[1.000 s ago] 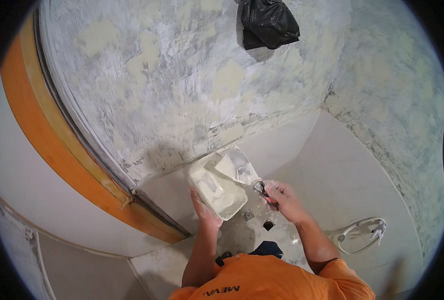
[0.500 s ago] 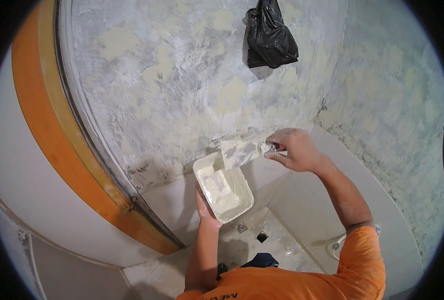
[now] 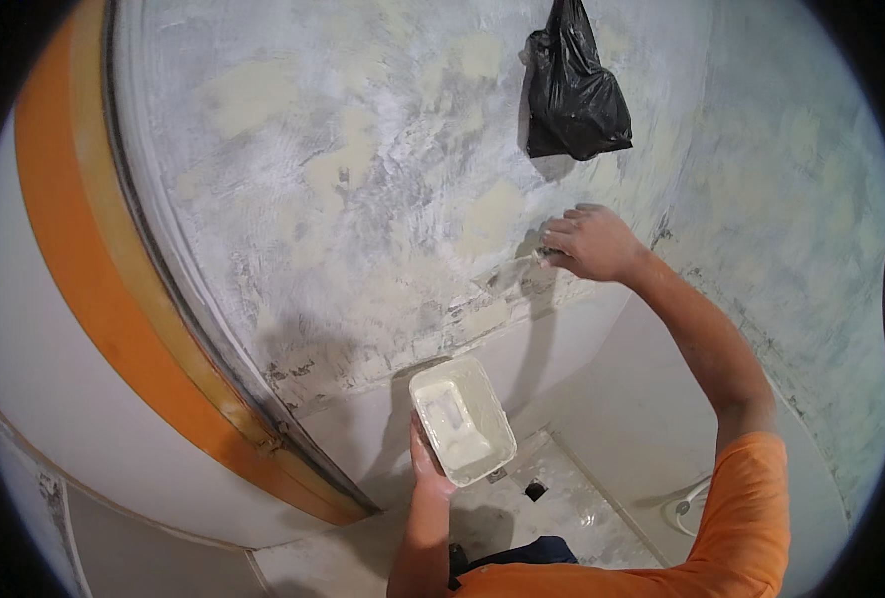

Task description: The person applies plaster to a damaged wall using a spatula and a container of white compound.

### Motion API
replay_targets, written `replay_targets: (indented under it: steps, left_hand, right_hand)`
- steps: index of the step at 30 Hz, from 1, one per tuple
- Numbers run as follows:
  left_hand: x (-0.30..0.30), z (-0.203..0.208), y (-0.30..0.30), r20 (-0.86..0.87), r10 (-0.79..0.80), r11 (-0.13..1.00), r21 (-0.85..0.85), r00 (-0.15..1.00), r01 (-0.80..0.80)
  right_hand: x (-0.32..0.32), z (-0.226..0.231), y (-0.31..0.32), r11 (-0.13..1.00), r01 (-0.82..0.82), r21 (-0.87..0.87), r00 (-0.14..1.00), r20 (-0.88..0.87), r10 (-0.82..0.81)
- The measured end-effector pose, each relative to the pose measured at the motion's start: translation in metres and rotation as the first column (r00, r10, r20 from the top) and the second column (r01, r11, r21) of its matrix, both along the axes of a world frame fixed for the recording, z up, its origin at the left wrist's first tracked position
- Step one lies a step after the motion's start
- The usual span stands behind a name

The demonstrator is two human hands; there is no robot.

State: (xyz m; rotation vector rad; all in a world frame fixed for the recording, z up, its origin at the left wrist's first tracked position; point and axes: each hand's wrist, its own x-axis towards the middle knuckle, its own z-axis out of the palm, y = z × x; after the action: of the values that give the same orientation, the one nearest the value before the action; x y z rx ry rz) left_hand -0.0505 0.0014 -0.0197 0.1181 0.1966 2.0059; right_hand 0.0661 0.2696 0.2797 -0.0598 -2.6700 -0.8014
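Note:
My left hand (image 3: 428,460) grips a cream rectangular tub (image 3: 508,424) from its left side and below, tilted slightly. Pale wet putty (image 3: 457,419) coats the inside and lies in the bottom. Up and to the right, my right hand (image 3: 594,244) is closed around the handle of a putty knife (image 3: 510,276). The knife's blade lies almost flat to the patchy wall (image 3: 382,199), just above the smooth lower band; its outline blends with the plaster. My fingers hide most of the handle.
A black plastic bag (image 3: 577,100) hangs on the wall above my right hand. An orange door-frame strip (image 3: 113,289) curves down the left. A smooth pale ledge or panel (image 3: 582,334) runs below the wall. On the floor is a dark square drain hole (image 3: 535,490).
My right hand has lifted the putty knife from over the tub to the wall, up and slightly right. The tub sits lower and farther right in view, which has also shifted.

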Motion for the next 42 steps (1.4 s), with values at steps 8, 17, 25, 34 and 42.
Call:
replay_targets:
  steps: [8, 17, 25, 34, 42]
  left_hand:
    - [-0.010, -0.022, 0.008, -0.015, 0.050, 0.993, -0.107, 0.999, -0.051]
    - [-0.024, -0.013, -0.002, -0.047, 0.061, 0.996, -0.069, 0.997, -0.064]
    - [-0.020, 0.016, -0.014, -0.124, 0.084, 0.973, -0.202, 0.989, -0.108]
    - [-0.030, 0.016, -0.056, -0.184, 0.215, 0.934, -0.250, 0.959, -0.257]
    - [-0.036, 0.010, -0.079, -0.287, 0.282, 0.926, -0.168, 0.915, -0.338]
  right_hand:
    - [-0.026, -0.005, -0.002, 0.881, 0.429, -0.198, 0.897, -0.022, -0.442]
    - [0.044, 0.008, 0.000, 0.892, 0.426, -0.151, 0.845, -0.287, -0.452]
    - [-0.024, -0.055, -0.036, 0.996, 0.078, 0.031, 0.978, -0.196, -0.070]
    - [0.027, -0.011, -0.008, 0.875, 0.437, -0.210, 0.800, -0.355, -0.485]
    - [0.009, -0.089, -0.078, 0.965, 0.174, -0.196, 0.939, -0.262, -0.222]
